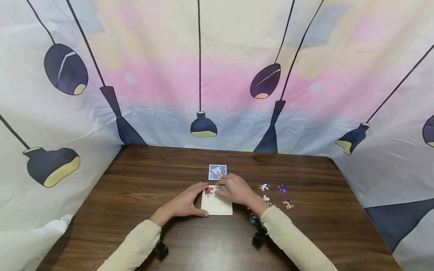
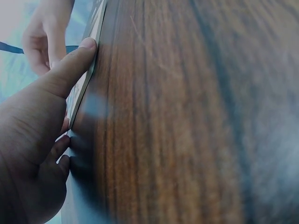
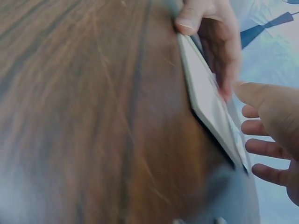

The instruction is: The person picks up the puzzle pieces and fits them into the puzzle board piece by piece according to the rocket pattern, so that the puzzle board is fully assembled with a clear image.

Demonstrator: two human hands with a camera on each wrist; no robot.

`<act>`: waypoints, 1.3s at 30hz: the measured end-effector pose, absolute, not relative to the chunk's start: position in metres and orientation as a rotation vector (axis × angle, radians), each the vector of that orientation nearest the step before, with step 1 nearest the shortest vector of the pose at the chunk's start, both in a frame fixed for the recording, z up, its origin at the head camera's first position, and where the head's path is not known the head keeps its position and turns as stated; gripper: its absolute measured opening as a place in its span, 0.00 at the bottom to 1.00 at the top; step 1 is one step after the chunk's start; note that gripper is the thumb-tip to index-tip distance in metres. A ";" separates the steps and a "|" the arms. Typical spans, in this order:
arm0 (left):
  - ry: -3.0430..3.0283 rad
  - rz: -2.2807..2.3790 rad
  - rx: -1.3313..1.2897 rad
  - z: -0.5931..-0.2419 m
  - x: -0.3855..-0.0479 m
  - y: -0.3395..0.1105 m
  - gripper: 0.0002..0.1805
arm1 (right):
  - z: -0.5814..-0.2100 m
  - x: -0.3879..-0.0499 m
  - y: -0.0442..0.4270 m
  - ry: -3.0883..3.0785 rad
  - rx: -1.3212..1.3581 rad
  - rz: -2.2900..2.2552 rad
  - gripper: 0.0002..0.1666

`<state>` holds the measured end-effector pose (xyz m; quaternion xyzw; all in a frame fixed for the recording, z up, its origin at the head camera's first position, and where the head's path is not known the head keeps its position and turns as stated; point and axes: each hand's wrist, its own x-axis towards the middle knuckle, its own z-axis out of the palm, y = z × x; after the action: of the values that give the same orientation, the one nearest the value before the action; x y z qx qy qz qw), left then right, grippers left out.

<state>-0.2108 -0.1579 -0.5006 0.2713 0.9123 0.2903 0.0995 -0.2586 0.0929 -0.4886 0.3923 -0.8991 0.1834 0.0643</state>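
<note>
A pale square puzzle board lies flat on the table, with a red puzzle piece in its upper left corner. Along the board's left side rests my left hand, its thumb at the lower left corner and its fingers by the upper left. My right hand hovers over the board's upper right part, thumb and fingers spread apart, and covers that area. Nothing shows between its fingers in the right wrist view. A small picture card of a white cartoon character lies just beyond the board.
Several loose puzzle pieces lie right of the board, among them a purple one, an orange one and a dark blue one near my right wrist. The brown wooden table ends at a hanging printed cloth.
</note>
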 end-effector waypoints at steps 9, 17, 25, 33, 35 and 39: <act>2.699 0.834 0.797 -0.501 -0.212 -0.157 0.55 | -0.478 -0.256 0.136 -2.788 1.054 0.644 0.19; 2.705 0.836 0.837 -0.502 -0.212 -0.159 0.55 | -0.478 -0.259 0.182 -2.788 0.950 0.667 0.23; 2.700 0.848 0.834 -0.502 -0.212 -0.160 0.56 | -0.478 -0.257 0.226 -2.727 0.880 0.679 0.25; 2.707 0.841 0.809 -0.502 -0.214 -0.159 0.56 | -0.481 -0.254 0.256 -2.668 0.860 0.672 0.26; 2.706 0.839 0.817 -0.502 -0.214 -0.159 0.56 | -0.484 -0.253 0.262 -2.672 0.852 0.662 0.26; 2.699 0.845 0.825 -0.503 -0.213 -0.159 0.56 | -0.490 -0.252 0.272 -2.705 0.839 0.637 0.26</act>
<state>-0.2130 -0.1588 -0.5029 0.2787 0.9117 0.2855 0.0978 -0.2517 0.2715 -0.4898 0.2869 -0.9252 0.2180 0.1193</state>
